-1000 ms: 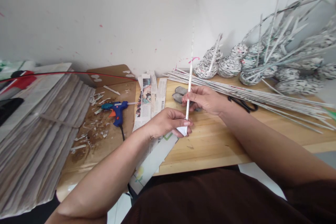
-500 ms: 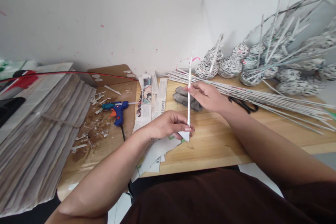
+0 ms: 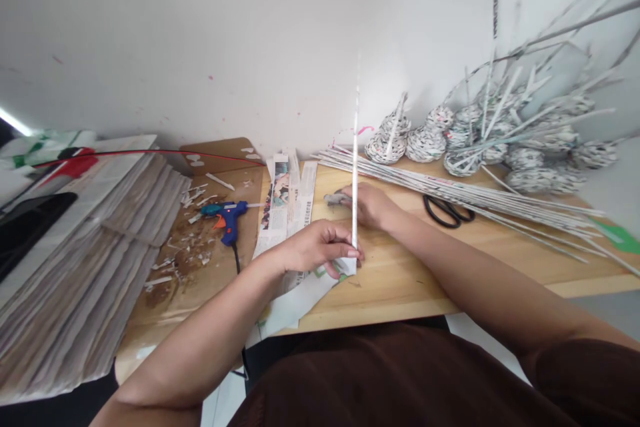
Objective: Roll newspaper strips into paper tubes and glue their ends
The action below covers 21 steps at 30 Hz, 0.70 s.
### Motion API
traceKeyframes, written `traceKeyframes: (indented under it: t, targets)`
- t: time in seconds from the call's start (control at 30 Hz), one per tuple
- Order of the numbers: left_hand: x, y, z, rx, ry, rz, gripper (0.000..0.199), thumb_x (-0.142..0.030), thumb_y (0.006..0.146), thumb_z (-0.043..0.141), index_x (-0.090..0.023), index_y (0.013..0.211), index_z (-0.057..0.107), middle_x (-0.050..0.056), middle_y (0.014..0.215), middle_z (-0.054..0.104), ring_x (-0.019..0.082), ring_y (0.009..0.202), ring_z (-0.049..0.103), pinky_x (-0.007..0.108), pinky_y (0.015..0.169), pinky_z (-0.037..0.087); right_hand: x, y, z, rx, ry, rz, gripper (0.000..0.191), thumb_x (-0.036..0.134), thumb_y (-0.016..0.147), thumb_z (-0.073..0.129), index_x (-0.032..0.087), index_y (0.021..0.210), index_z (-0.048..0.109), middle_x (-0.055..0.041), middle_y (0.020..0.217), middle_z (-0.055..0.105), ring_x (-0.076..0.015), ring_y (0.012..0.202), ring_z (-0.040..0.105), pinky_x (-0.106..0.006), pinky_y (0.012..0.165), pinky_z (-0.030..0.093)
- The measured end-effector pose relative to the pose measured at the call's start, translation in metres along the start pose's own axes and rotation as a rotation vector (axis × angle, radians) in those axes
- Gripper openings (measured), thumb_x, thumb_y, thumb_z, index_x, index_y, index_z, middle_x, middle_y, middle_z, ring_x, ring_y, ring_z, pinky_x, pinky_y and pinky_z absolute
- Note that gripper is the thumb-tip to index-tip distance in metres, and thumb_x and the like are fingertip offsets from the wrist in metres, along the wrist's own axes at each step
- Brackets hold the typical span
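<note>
A thin white rolled-paper stick (image 3: pixel 355 173) stands nearly upright, its lower end pinched between the thumb and fingers of my left hand (image 3: pixel 327 247). From that end a white paper strip with green marks (image 3: pixel 300 300) runs down to the left over the table's front. Just behind the stick, my right hand (image 3: pixel 373 207) is closed around a grey cloth (image 3: pixel 338 199); part of the cloth shows beyond the fingertips and the rest is hidden. Printed newspaper strips (image 3: pixel 283 203) lie behind my left forearm.
On brown cardboard (image 3: pixel 200 280) at the left are a blue glue gun (image 3: pixel 230 221) and paper scraps. A tall stack of paper (image 3: pixel 90 267) stands farther left. Paper sticks (image 3: pixel 450 190), black-handled scissors (image 3: pixel 449 211) and woven paper shapes (image 3: pixel 425 143) are at the right.
My right hand has let go of the stick, moved down and closed on the grey cloth. My left hand still pinches the stick's lower end. The view has shifted slightly.
</note>
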<state>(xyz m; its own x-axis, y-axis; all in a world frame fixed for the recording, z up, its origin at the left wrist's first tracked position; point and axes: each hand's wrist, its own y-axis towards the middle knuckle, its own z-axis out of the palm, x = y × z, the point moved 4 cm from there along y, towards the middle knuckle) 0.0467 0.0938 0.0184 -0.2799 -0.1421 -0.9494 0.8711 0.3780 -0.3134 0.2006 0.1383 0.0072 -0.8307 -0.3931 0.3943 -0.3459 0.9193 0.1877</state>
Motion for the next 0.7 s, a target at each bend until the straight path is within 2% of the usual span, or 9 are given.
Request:
traceKeyframes:
  t: [0.2, 0.3, 0.37, 0.5, 0.6, 0.7]
  targets:
    - [-0.024, -0.025, 0.010, -0.158, -0.026, 0.078, 0.032, -0.042, 0.083, 0.065, -0.012, 0.094, 0.068, 0.010, 0.088, 0.070, 0.018, 0.076, 0.067, 0.026, 0.056, 0.058, 0.006, -0.003, -0.001, 0.000, -0.009, 0.115, 0.054, 0.050, 0.099, 0.029, 0.019, 0.082, 0.070, -0.0078, 0.078, 0.070, -0.0178, 0.071, 0.060, -0.027, 0.062, 0.032]
    - [-0.023, -0.046, 0.020, -0.219, -0.045, 0.067, 0.033, -0.043, 0.083, 0.065, -0.013, 0.095, 0.068, 0.011, 0.091, 0.070, 0.020, 0.080, 0.068, 0.026, 0.056, 0.058, 0.007, -0.005, -0.002, -0.001, -0.008, 0.146, 0.066, 0.058, 0.098, 0.024, 0.018, 0.067, 0.067, -0.0069, 0.067, 0.068, -0.0169, 0.063, 0.057, -0.029, 0.057, 0.027]
    - [-0.019, -0.060, 0.026, -0.272, -0.059, 0.066, 0.032, -0.043, 0.082, 0.066, -0.013, 0.094, 0.068, 0.011, 0.092, 0.070, 0.020, 0.080, 0.067, 0.025, 0.055, 0.057, 0.008, -0.005, -0.001, -0.017, -0.047, 0.114, 0.066, 0.057, 0.098, 0.025, 0.018, 0.064, 0.066, -0.0076, 0.068, 0.068, -0.0179, 0.065, 0.058, -0.029, 0.058, 0.028]
    - [-0.006, -0.083, 0.036, -0.410, -0.115, 0.097, 0.033, -0.045, 0.081, 0.066, -0.013, 0.092, 0.066, 0.010, 0.091, 0.070, 0.018, 0.077, 0.066, 0.025, 0.056, 0.057, 0.010, -0.004, -0.002, -0.091, -0.105, 0.055, 0.051, 0.038, 0.100, 0.028, 0.016, 0.081, 0.070, -0.0136, 0.085, 0.071, -0.0234, 0.081, 0.062, -0.031, 0.070, 0.035]
    - [0.001, -0.094, 0.042, -0.495, -0.155, 0.148, 0.035, -0.046, 0.082, 0.064, -0.013, 0.093, 0.064, 0.009, 0.090, 0.069, 0.018, 0.078, 0.065, 0.028, 0.058, 0.058, 0.015, -0.006, -0.008, -0.156, -0.121, 0.069, 0.037, 0.027, 0.097, 0.035, 0.011, 0.115, 0.063, -0.0186, 0.110, 0.068, -0.0297, 0.101, 0.059, -0.038, 0.085, 0.037]
    - [0.006, -0.101, 0.050, -0.514, -0.165, 0.181, 0.035, -0.047, 0.082, 0.064, -0.013, 0.091, 0.063, 0.009, 0.089, 0.068, 0.017, 0.077, 0.065, 0.028, 0.058, 0.058, 0.039, -0.013, -0.023, -0.279, -0.053, 0.017, 0.049, 0.032, 0.092, 0.048, 0.013, 0.138, 0.047, -0.0188, 0.123, 0.063, -0.0358, 0.117, 0.050, -0.050, 0.098, 0.032]
